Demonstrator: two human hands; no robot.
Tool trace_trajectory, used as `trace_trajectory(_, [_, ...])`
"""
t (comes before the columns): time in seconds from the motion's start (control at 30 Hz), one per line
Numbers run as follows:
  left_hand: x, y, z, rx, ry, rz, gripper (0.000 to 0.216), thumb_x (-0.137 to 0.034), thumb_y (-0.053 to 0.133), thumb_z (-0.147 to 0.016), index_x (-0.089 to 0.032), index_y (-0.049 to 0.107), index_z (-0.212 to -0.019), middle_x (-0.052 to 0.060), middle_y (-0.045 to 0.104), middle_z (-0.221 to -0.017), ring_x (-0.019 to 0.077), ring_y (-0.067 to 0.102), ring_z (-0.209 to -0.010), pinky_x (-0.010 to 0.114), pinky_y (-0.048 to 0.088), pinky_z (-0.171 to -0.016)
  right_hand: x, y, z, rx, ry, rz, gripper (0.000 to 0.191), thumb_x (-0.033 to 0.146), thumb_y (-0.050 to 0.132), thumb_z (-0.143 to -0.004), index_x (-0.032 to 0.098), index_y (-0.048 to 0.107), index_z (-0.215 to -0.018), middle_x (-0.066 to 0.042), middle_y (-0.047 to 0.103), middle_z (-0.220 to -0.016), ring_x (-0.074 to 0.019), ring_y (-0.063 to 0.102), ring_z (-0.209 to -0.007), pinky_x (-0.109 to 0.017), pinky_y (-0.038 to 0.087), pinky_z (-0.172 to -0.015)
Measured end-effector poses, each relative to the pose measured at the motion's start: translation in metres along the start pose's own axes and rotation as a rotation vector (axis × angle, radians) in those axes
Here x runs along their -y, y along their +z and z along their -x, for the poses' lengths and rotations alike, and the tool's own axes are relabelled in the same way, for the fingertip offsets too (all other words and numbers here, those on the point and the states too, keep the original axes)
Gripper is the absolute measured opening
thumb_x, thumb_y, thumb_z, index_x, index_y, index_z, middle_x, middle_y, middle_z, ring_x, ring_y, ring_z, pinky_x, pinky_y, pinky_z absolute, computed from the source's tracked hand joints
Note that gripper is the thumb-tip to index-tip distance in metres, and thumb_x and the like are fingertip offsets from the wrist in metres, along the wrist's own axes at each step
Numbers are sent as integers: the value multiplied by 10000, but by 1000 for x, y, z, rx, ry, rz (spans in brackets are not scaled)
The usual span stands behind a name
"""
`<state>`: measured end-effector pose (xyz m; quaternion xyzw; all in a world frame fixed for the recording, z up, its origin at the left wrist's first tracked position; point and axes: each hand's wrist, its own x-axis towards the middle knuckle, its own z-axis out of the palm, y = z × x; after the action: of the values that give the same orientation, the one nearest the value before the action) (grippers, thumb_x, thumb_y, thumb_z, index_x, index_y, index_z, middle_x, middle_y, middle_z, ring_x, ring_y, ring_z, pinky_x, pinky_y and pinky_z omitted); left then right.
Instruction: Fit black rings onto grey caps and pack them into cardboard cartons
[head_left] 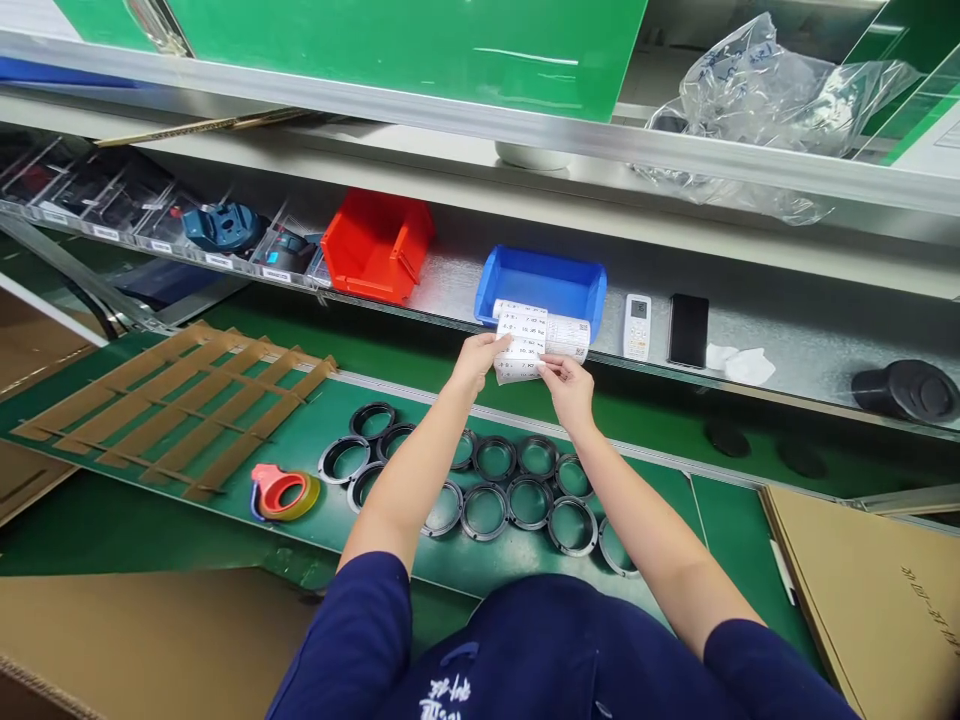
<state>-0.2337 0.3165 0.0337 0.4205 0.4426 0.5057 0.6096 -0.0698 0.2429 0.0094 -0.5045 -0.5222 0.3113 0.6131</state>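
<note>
A strip of printed white labels (523, 340) stretches between my two hands, in front of the blue bin (538, 268). My left hand (480, 362) pinches the strip's left edge. At its lower right edge my right hand (566, 388) grips it between thumb and fingers. Behind the strip, a roll of labels (568, 337) lies at the bin's front rim; whether the strip joins it I cannot tell. Below my arms, several black rings (495, 458) stand in rows on the green bench (525, 560), some hidden by my forearms.
Left on the bench are a cardboard divider grid (187, 405) and a red tape dispenser (281, 492). The shelf holds a red bin (379, 245), a white remote (637, 327), a phone (688, 330) and a black round object (907, 391). Cardboard (870, 590) lies at right.
</note>
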Motion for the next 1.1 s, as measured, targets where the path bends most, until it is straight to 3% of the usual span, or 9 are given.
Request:
trace_trajectory(0.2, [8, 9, -9, -57, 46, -32, 313, -358, 859, -655, -162, 615, -630, 21, 635, -655, 132, 523, -592, 279, 402, -607, 3, -4, 19, -79, -199, 339, 190, 396, 682, -889, 232, 754, -824, -81, 683, -975, -268, 605, -1018, -469, 519, -961])
trace_trajectory(0.3, [6, 4, -14, -111, 79, -55, 278, -362, 820, -703, -177, 614, -676, 27, 646, -715, 168, 571, -686, 293, 432, -673, 11, -17, 48, 132, -330, 487, 156, 334, 684, -901, 270, 766, -785, -80, 677, -1014, -286, 535, -1067, -498, 471, -987])
trace_trajectory(0.4, [-1, -5, -12, -260, 178, -210, 226, -364, 782, -762, -205, 650, -854, 55, 673, -875, 245, 610, -928, 342, 462, -822, 29, -29, 74, 400, -326, 392, 149, 334, 663, -941, 280, 753, -835, -57, 716, -999, -263, 554, -1032, -458, 477, -964])
trace_trajectory(0.5, [-5, -2, 6, -493, 366, -572, 331, -366, 737, -829, -237, 625, -1112, 112, 650, -1119, 318, 549, -1146, 435, 426, -965, 46, -23, 85, 416, -196, 227, 160, 383, 653, -950, 255, 716, -879, -37, 696, -882, -217, 601, -897, -384, 508, -867])
trace_trajectory(0.57, [-5, 8, 22, -537, 447, -710, 373, -366, 700, -868, -254, 586, -1205, 131, 611, -1213, 335, 520, -1192, 469, 402, -999, 51, -9, 84, 370, -142, 158, 177, 405, 653, -931, 238, 689, -886, -23, 668, -841, -192, 601, -819, -346, 513, -804])
trace_trajectory(0.77, [-8, 30, 56, -405, 521, -747, 279, -332, 623, -922, -272, 584, -1192, 88, 633, -1188, 296, 524, -1175, 452, 371, -1036, 32, 19, 70, 195, -148, 380, 333, 466, 692, -875, 238, 615, -1104, -18, 663, -927, -163, 567, -733, -351, 497, -814])
trace_trajectory(0.87, [-12, 25, 52, -402, 547, -778, 241, -316, 606, -926, -268, 614, -1162, 81, 653, -1184, 291, 541, -1162, 442, 370, -1026, 16, -3, 42, -57, -167, 437, 395, 523, 699, -851, 228, 577, -1083, -83, 634, -1105, -195, 575, -853, -346, 497, -784])
trace_trajectory(0.97, [-15, 22, 38, -292, 603, -822, 171, -282, 563, -945, -266, 670, -1078, 73, 701, -1180, 290, 555, -1178, 442, 361, -1025, 0, -35, -3, -283, -101, 411, 348, 518, 629, -884, 227, 540, -1052, -108, 632, -1114, -237, 583, -1018, -375, 496, -867])
trace_trajectory(1.1, [-12, 34, 11, 37, 726, -923, 285, -217, 484, -975, -272, 716, -1130, 71, 701, -1335, 300, 519, -1315, 499, 269, -1098, -14, -54, -40, -158, -26, 271, 346, 454, 643, -851, 218, 546, -1085, -58, 683, -976, -213, 640, -918, -372, 498, -888])
